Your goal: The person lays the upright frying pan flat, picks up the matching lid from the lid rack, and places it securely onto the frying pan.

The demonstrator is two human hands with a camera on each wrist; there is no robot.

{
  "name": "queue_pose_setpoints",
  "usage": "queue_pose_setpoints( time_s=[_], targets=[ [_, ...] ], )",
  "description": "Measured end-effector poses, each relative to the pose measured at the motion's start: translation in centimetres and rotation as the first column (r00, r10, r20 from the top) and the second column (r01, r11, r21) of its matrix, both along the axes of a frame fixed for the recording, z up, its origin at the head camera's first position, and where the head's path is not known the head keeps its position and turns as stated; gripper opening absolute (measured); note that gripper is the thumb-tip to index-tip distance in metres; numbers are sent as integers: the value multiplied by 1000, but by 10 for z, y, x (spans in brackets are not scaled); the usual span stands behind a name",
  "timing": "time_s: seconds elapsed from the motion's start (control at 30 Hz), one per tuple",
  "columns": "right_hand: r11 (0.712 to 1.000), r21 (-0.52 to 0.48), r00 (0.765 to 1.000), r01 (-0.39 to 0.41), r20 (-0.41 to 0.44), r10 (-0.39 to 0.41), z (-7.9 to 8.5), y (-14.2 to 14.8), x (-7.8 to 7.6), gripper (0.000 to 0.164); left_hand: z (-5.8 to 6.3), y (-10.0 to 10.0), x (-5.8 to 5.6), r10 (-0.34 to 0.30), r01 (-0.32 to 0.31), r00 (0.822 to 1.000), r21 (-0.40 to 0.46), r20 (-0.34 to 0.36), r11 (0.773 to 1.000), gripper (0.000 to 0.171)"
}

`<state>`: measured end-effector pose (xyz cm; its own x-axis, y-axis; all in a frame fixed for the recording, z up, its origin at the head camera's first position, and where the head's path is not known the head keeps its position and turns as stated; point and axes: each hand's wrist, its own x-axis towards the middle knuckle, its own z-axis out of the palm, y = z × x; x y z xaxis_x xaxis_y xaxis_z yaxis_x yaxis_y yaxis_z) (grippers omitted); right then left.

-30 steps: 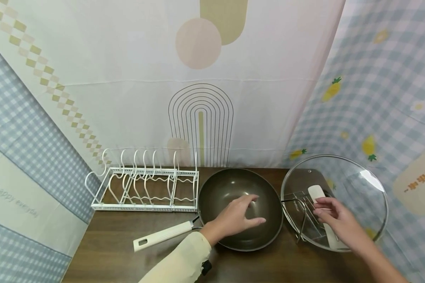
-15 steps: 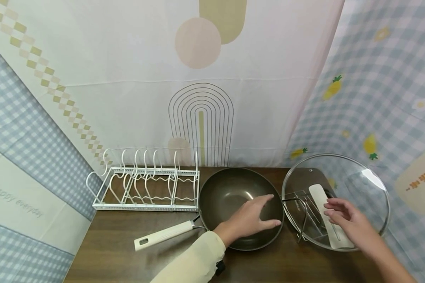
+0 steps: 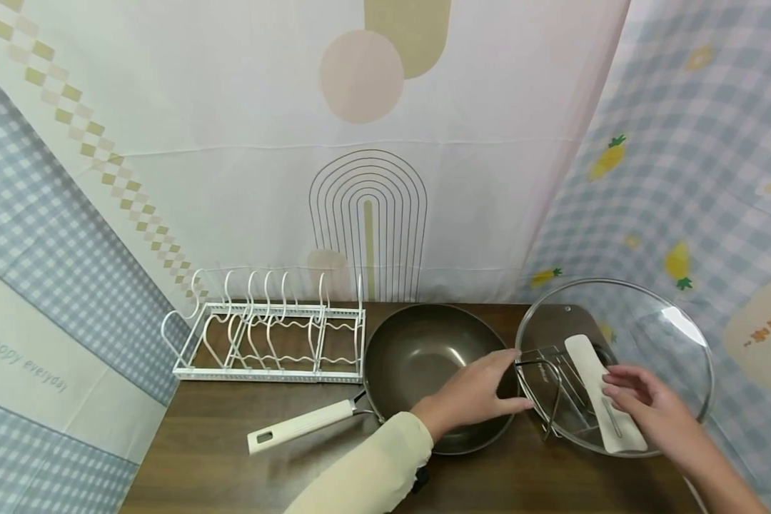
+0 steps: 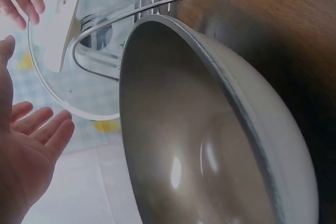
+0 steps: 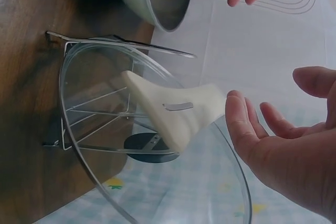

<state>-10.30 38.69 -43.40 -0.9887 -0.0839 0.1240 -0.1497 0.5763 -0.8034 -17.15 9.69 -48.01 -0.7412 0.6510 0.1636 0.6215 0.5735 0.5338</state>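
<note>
A large glass lid [image 3: 662, 343] with a metal rim stands tilted in a wire lid stand [image 3: 555, 410]. Across its face runs a long cream handle [image 3: 587, 375]. My right hand [image 3: 658, 410] is beside this handle, fingers loosely bent; in the right wrist view the fingertips [image 5: 236, 106] come right at the handle's end, with nothing in the grasp. Over the right side of a dark-lined wok [image 3: 411, 357], my left hand [image 3: 478, 392] stretches toward the lid, thumb and fingers spread and holding nothing. The left wrist view shows its palm [image 4: 26, 166] above the wok rim.
The wok's cream handle [image 3: 302, 426] points to the front left. A white wire rack [image 3: 270, 376] with upright loops stands at the back left, close to the wok. All stand on a brown wooden table [image 3: 199, 442] between hanging patterned cloths [image 3: 475, 178].
My left hand has moved right across the wok toward the lid. My right hand has shifted right and slightly down along the lid handle. Wok, rack and lid keep their places.
</note>
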Motion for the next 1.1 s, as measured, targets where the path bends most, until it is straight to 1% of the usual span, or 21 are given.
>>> queue_pose_setpoints(
  time_s=[0.1,0.23,0.33,0.4,0.47,0.57,0.67,0.83,0.9,1.0,1.1],
  targets=[
    [1000,5,1000,14,-1,-14,-1,2,2,34,0,8,-1,-22,19,998,-57,-53,998,84],
    [1000,10,1000,23,12,-23,-2,4,4,31,-2,19,-3,-46,30,992,-129,-121,991,85],
    [1000,-2,999,25,29,-25,-1,6,5,24,-4,26,-6,-58,36,990,-165,-129,986,85],
    [1000,-3,999,30,42,-29,0,8,5,23,-5,31,-8,-70,45,989,-181,-132,982,85],
    [999,2,998,38,54,-38,0,9,5,25,-6,34,-9,-86,55,985,-198,-151,979,85],
    [999,18,996,43,74,-44,0,11,6,36,-7,39,-10,-113,72,978,-222,-175,972,85],
    [999,25,995,43,90,-45,-1,13,5,43,-6,43,-11,-118,76,978,-232,-170,970,86],
    [996,59,994,68,80,-73,-2,16,5,44,-7,52,-13,-120,89,984,-225,-129,970,88],
    [994,75,993,80,84,-86,-2,17,5,45,-7,55,-14,-127,95,984,-231,-128,968,88],
    [991,104,989,89,106,-100,-1,19,5,47,-9,58,-15,-141,101,980,-260,-139,960,89],
    [986,137,987,99,116,-115,0,21,5,48,-11,62,-16,-177,118,971,-317,-164,941,91]
  ],
)
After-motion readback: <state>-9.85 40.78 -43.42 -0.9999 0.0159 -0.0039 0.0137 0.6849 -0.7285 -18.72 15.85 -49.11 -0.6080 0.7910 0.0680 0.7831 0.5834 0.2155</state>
